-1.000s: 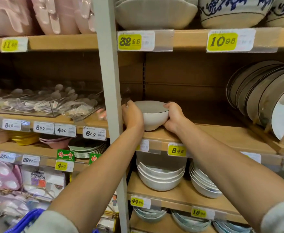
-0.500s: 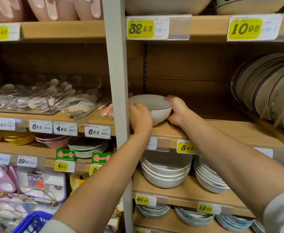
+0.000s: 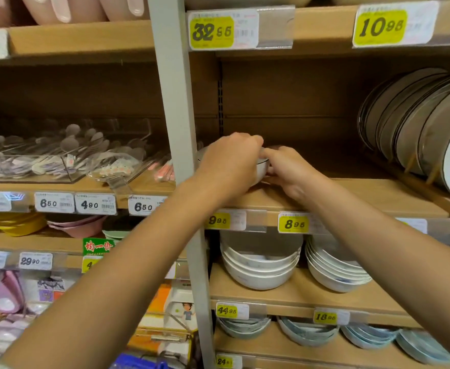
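Both grips were closed on a small white bowl [image 3: 262, 168] at mid-frame on the shelf [image 3: 365, 193]: left hand [image 3: 232, 161] curled over its rim, right hand [image 3: 290, 173] seemingly pinching its side. It looked light, glazed, slippery, breakable; opposite sides were safest.

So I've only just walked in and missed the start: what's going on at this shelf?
A person in a shop is handling a small white bowl with both hands. The left hand grips over its rim and the right hand holds its other side, low against the wooden shelf. Whether the bowl rests on the board is hidden. Plates stand in a rack to the right.
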`<state>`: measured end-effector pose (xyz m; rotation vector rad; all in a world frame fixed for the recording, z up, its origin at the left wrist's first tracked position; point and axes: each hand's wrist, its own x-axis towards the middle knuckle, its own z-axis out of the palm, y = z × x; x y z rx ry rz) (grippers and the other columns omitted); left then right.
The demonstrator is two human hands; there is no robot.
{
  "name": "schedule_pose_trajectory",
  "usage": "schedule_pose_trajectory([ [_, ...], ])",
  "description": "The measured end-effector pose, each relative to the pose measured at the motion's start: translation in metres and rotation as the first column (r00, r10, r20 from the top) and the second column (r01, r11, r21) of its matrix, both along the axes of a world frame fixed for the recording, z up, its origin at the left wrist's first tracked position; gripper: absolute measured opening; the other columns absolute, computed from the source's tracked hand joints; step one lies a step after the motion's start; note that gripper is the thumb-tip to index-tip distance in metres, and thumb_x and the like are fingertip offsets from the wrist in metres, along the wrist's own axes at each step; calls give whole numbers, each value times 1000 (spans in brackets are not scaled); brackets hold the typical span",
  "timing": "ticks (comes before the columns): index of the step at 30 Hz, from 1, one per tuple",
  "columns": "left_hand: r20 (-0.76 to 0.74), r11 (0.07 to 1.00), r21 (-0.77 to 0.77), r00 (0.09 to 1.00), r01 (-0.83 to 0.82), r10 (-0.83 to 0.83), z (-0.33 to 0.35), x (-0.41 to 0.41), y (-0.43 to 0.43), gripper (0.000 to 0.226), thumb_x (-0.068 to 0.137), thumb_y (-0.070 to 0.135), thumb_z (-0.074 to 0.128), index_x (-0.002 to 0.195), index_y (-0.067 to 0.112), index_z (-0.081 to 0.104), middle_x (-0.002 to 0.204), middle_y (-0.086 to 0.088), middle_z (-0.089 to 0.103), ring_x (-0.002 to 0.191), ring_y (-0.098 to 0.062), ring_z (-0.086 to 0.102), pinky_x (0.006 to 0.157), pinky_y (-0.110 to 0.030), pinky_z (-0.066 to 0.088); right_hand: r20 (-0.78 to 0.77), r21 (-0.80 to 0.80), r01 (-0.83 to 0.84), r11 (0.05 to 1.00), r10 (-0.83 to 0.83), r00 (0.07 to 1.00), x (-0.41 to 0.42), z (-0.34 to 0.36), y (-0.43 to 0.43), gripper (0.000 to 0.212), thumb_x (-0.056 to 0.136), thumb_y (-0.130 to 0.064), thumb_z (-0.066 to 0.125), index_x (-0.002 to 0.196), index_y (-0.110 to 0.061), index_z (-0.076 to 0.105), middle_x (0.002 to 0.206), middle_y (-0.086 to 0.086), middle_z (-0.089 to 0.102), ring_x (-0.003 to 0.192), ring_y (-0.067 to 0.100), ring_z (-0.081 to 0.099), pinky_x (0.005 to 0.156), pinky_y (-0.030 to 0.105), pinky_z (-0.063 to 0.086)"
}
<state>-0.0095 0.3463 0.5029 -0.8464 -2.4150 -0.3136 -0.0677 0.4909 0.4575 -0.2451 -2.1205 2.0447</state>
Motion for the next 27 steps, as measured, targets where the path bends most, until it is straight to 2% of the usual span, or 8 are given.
schedule_pose_trajectory([
  [4, -237, 927, 68, 908, 369, -344, 41, 24, -44, 28, 95, 16, 48, 117, 14, 66, 92, 4, 72, 82, -10, 66, 73, -26, 51, -18, 9, -48, 999, 48, 999, 1, 3, 2, 16, 91, -5, 48, 100, -13, 58, 73, -1, 55, 64, 11, 52, 64, 32, 52],
  [7, -420, 716, 517, 868, 469, -266, 19, 29, -97, 24, 89, 6, 45, 82, 7, 67, 58, 10, 60, 48, -10, 55, 45, -25, 42, -1, 35, -50, 998, 50, 999, -1, 5, 2, 20, 92, -5, 46, 108, -12, 56, 84, 4, 59, 75, 14, 57, 67, 33, 55],
  [9, -207, 439, 872, 976, 217, -73, -5, 13, -116, 26, 88, 4, 40, 74, 9, 62, 52, 7, 57, 46, -10, 49, 43, -23, 37, 16, 24, -53, 998, 53, 998, -2, 7, 2, 21, 93, -6, 46, 111, -11, 55, 98, 8, 61, 90, 19, 60, 75, 36, 56],
  [11, 209, 265, 946, 976, -187, -55, -19, -14, -118, 25, 93, 4, 40, 84, 9, 63, 63, 5, 64, 54, -13, 55, 46, -23, 43, 24, -20, -54, 998, 54, 998, -1, 9, 0, 17, 94, -6, 46, 108, -15, 52, 105, 9, 61, 98, 22, 61, 77, 35, 55],
  [13, 438, 372, 852, 890, -368, -125, -24, -37, -114, 24, 99, 6, 42, 100, 7, 66, 86, -7, 70, 69, -20, 67, 53, -24, 55, 41, -41, -54, 998, 56, 998, 0, 10, -3, 19, 96, -8, 46, 112, -17, 50, 110, 10, 61, 102, 24, 61, 77, 35, 55],
  [17, 557, 532, 778, 761, -335, -334, -11, -54, -102, 21, 96, 15, 52, 91, 14, 72, 96, -15, 73, 80, -26, 67, 69, -36, 51, 62, -19, -58, 998, 59, 996, 2, 10, -6, 33, 98, -14, 48, 130, -10, 47, 118, 12, 60, 106, 24, 60, 80, 35, 52],
  [21, 615, 481, 777, 651, -406, -445, -8, -58, -99, 22, 96, 16, 52, 89, 17, 73, 114, -20, 67, 94, -29, 64, 90, -42, 52, 43, -61, -67, 996, 70, 997, 6, 10, -6, 30, 98, -12, 46, 128, -11, 44, 113, 10, 59, 102, 22, 59, 79, 35, 49],
  [27, 544, 417, 836, 633, -356, -551, -9, -56, -94, 38, 92, 18, 55, 64, 30, 77, 93, -9, 73, 96, -28, 65, 101, -52, 44, 45, -63, -61, 996, 64, 997, 9, 10, -5, 32, 97, -9, 45, 129, -8, 46, 120, 12, 57, 110, 25, 57, 73, 33, 49],
])
